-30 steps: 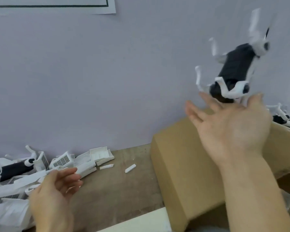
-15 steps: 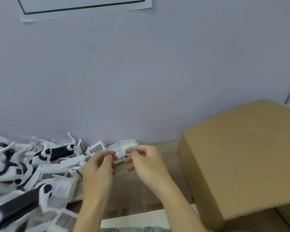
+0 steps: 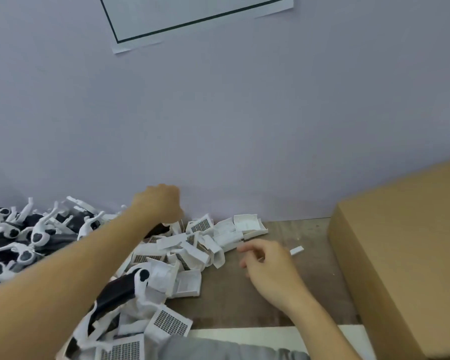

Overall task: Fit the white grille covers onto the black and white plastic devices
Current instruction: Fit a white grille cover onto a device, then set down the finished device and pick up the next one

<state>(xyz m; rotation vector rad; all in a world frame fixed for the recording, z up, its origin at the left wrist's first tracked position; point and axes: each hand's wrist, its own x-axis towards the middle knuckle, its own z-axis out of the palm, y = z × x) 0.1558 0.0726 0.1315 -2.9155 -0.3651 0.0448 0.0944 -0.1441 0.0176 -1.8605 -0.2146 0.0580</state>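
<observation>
A heap of black and white plastic devices (image 3: 37, 231) lies at the left against the wall. White grille covers (image 3: 200, 226) are scattered in the middle of the table, and another grille cover (image 3: 170, 320) lies near the front. My left hand (image 3: 161, 203) reaches to the back of the heap. Its fingers curl down over a black and white device (image 3: 157, 228), with the fingertips hidden. Another device (image 3: 122, 285) lies under my left forearm. My right hand (image 3: 268, 266) hovers over the bare wooden table (image 3: 244, 302), loosely curled and holding nothing.
A large cardboard box (image 3: 400, 242) fills the right side. A small white strip (image 3: 296, 250) lies on the table between my right hand and the box. A white board edge (image 3: 257, 333) runs along the front. The wall stands close behind, with a paper sheet (image 3: 192, 14) on it.
My right hand tossed a device away over the box, then came back to the table. My left hand has reached forward to the back of the heap. The view has shifted left.
</observation>
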